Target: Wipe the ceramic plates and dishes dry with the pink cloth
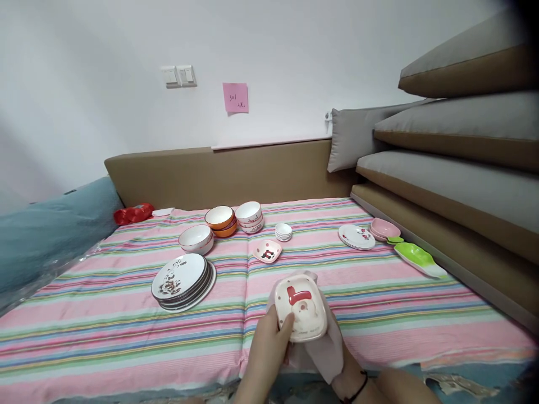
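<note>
A small square white dish with a red mark (301,307) is held up in front of me over the near edge of the striped cloth. My left hand (269,348) grips its left side, thumb on the dish face. My right hand (337,359), with a dark band on the wrist, is under a pale pink cloth (326,350) that wraps behind and below the dish. A matching small dish (267,251) lies on the striped sheet beyond it.
On the striped sheet (379,303): a stack of flowered plates (183,280), white bowls (196,238), orange bowls (221,220), more bowls (250,216), tiny saucers (283,231), a plate (356,236), pink dishes (384,229), a green leaf dish (416,258). Cushions (455,146) pile right.
</note>
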